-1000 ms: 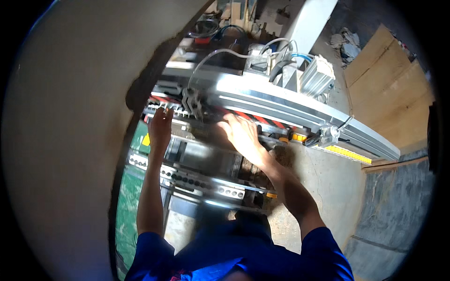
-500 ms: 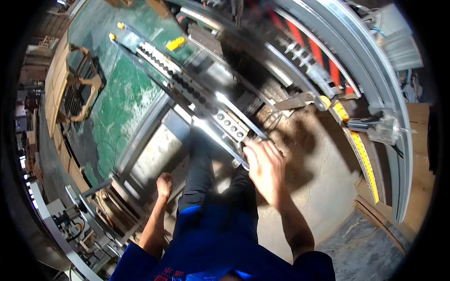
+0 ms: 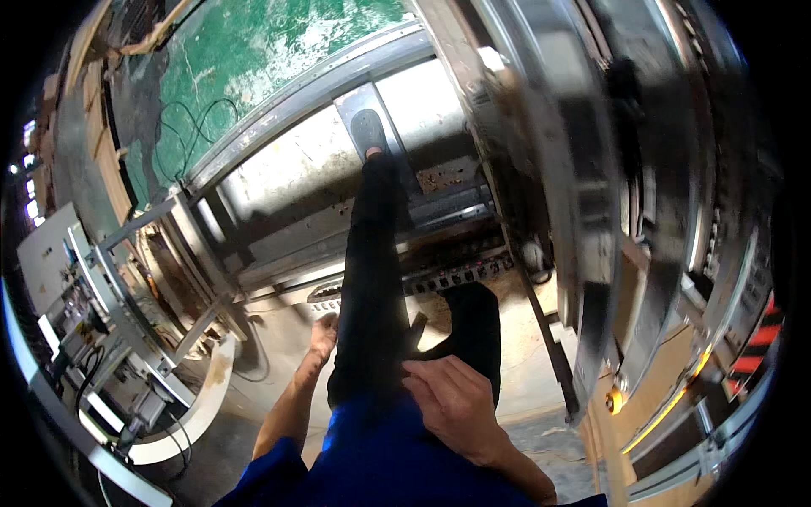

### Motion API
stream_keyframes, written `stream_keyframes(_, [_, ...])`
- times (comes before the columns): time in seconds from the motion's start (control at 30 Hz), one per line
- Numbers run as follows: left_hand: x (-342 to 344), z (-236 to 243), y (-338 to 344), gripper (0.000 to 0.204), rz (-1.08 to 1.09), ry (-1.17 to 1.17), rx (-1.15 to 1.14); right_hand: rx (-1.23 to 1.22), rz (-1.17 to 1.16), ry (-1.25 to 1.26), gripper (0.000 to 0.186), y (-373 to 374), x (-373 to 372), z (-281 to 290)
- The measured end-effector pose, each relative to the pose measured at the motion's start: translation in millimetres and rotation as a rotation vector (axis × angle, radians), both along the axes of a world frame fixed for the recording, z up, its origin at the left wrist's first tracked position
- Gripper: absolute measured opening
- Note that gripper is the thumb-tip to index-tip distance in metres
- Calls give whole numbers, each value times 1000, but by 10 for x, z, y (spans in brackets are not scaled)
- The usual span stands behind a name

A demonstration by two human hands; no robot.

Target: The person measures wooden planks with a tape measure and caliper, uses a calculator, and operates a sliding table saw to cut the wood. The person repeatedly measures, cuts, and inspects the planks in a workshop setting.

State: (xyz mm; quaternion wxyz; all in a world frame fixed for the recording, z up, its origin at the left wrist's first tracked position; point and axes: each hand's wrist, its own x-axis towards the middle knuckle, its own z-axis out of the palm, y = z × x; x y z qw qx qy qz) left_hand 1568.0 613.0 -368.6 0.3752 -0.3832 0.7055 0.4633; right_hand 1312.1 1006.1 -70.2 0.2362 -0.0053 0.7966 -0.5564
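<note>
Drawn back from the rail end gripped half a second ago, the right hand (image 3: 454,407) is now held before the blue shirt (image 3: 372,444), over the top of the dark trousers (image 3: 372,253). Its fingers are half curled; whether cloth is touched cannot be told. The left hand (image 3: 323,335) is held lower, left of the thigh, loosely curled, its palm hidden, so whether anything is gripped cannot be told. Just beyond its fingertips lies the left end of a holed bar (image 3: 456,275), passed in front of by one leg. A shoe (image 3: 367,128) is now set on a metal plate (image 3: 372,91) farther off. To the right, long metal rails (image 3: 583,211) are blurred; near them are seen a yellow strip (image 3: 657,424) and a striped bar (image 3: 754,351). Beyond the plate, green floor (image 3: 270,68) is shown.
</note>
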Motion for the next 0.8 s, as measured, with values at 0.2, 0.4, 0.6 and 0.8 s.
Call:
stream_keyframes(0.2, [-687, 320, -185, 23, 208, -123, 84, 200, 261, -165, 19, -1137, -1709, -89])
stream_keyframes(0.4, [-2654, 606, -813, 54, 61, -191, -23, 215, 259, 24, 23, -2553, -3765, 362])
stream_keyframes(0.6, [-4855, 1160, -1834, 34, 484, 151, 82, 171, 296, 218, 26, -3338, -4812, 791])
stream_keyframes(0.8, [-5339, 1600, -2049, 7, 397, 156, 108, 189, 460, 331, 21, -3557, -5580, 1070])
